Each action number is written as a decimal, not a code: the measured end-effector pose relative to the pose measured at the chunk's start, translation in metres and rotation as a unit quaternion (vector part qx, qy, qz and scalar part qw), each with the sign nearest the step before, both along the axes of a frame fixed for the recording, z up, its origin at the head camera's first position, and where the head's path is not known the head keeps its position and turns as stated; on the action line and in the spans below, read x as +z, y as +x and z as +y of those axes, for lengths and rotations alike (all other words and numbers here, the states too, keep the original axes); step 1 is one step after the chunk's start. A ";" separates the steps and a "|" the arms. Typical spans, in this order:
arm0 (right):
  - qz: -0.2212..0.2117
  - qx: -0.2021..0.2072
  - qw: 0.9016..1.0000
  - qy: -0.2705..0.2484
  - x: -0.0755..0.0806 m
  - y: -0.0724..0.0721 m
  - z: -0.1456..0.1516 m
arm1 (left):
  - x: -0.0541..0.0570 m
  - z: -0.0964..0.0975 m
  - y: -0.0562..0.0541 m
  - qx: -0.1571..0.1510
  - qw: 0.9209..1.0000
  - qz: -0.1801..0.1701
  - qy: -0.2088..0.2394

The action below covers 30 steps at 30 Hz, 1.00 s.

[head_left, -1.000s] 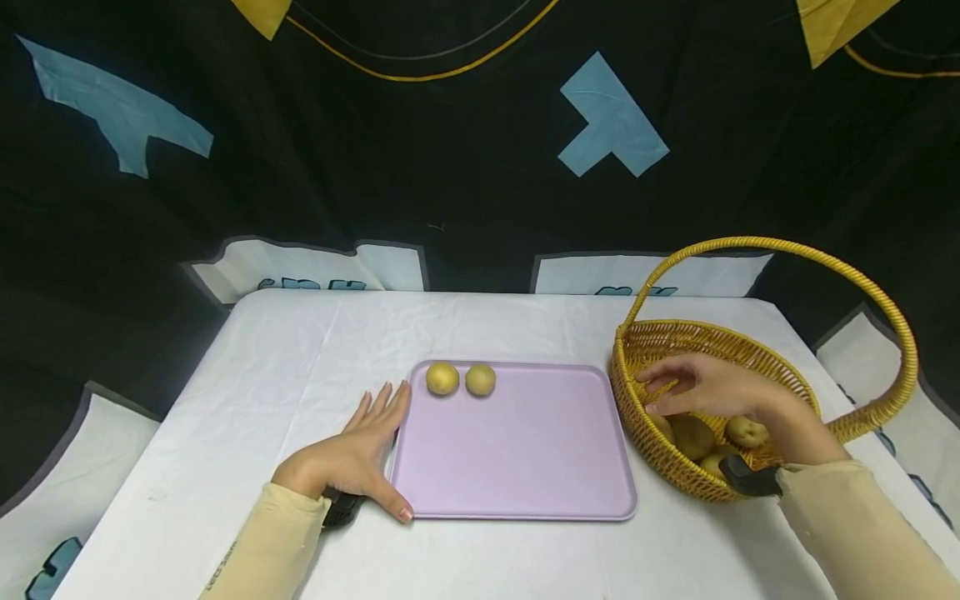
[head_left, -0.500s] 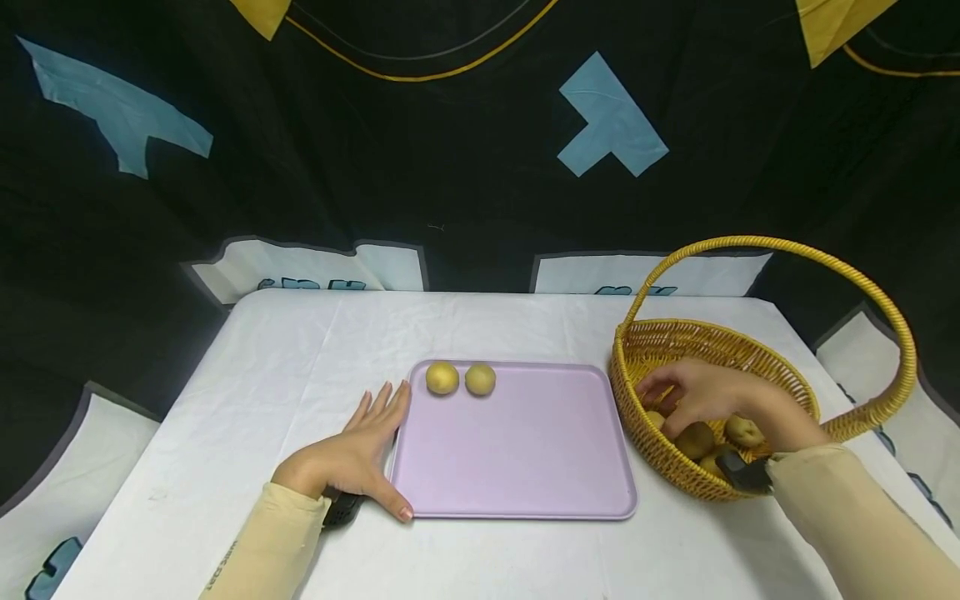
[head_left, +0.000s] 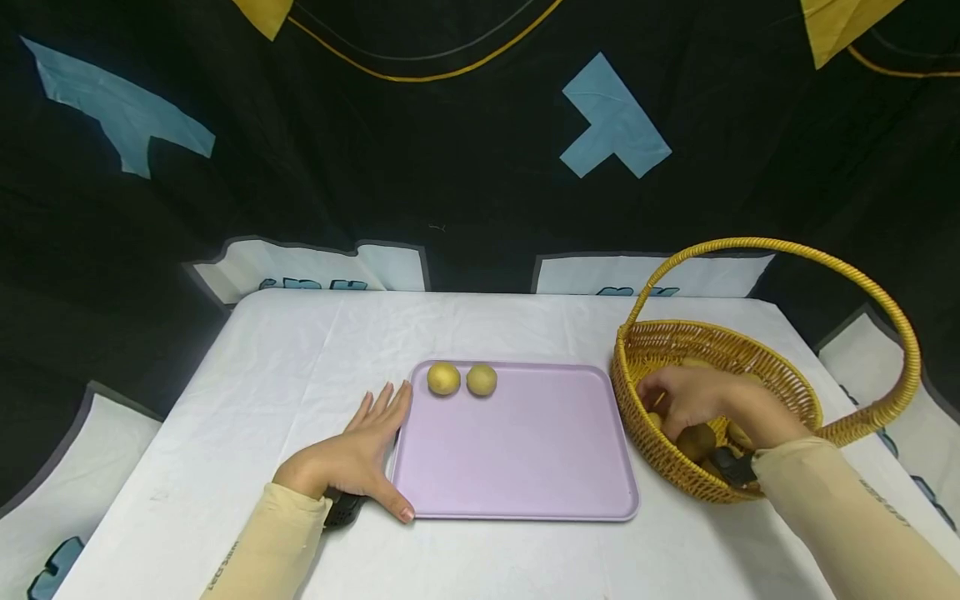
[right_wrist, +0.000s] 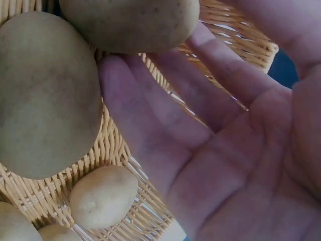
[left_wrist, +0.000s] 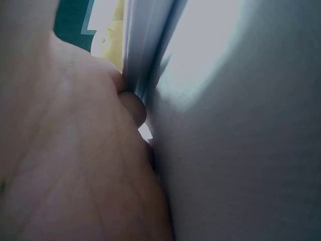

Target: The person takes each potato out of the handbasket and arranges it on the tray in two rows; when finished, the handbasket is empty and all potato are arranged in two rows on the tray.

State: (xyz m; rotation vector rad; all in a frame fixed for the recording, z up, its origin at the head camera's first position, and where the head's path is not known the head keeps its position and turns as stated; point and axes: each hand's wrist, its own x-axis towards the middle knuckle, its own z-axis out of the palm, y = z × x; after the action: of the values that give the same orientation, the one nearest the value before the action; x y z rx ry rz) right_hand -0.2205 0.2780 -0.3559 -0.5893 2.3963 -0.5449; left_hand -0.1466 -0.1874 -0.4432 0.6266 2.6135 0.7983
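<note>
Across the white-draped counter (head_left: 525, 567), I see a wicker basket (head_left: 651, 446) at three o'clock from a lilac tray (head_left: 517, 450). For a clean pick from it, I'd close fully round the middle, then raise straight up, clear of the hooped handle (head_left: 750, 242). The left hand (head_left: 352, 457) lies spread along the tray's nine o'clock edge, thumb at the seven o'clock corner, gripping nothing. The right hand (head_left: 697, 396) reaches in from five o'clock, palm down, its grip narrow round a potato (right_wrist: 130, 22) in the basket's nine o'clock side; I can't tell how firmly the thumb bears. Two small potatoes (head_left: 443, 378) sit towards the tray's eleven o'clock.
</note>
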 end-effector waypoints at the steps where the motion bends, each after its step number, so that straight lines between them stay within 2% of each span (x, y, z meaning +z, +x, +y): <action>1: 0.001 0.001 1.000 0.002 0.000 0.000 0.000 | 0.000 0.000 0.000 0.000 1.000 -0.002 -0.001; 7: -0.019 -0.009 1.000 -0.005 -0.001 0.001 -0.003 | -0.001 0.001 -0.001 -0.005 1.000 -0.005 -0.007; 17: -0.002 -0.009 1.000 0.026 0.000 0.001 -0.003 | -0.001 0.000 0.000 0.002 1.000 0.000 -0.004; 25: 0.000 -0.006 1.000 -0.009 -0.002 0.000 0.001 | -0.001 0.000 0.000 0.002 1.000 0.002 -0.006; 30: 0.007 -0.028 0.999 -0.034 0.003 -0.001 0.002 | -0.001 0.000 0.000 0.001 1.000 0.002 -0.005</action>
State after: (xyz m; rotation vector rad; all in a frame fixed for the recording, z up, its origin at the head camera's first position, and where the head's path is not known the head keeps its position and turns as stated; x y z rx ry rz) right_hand -0.2211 0.2802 -0.3534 -0.5598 2.4216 -0.6505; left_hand -0.1466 -0.1874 -0.4439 0.6243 2.6205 0.7841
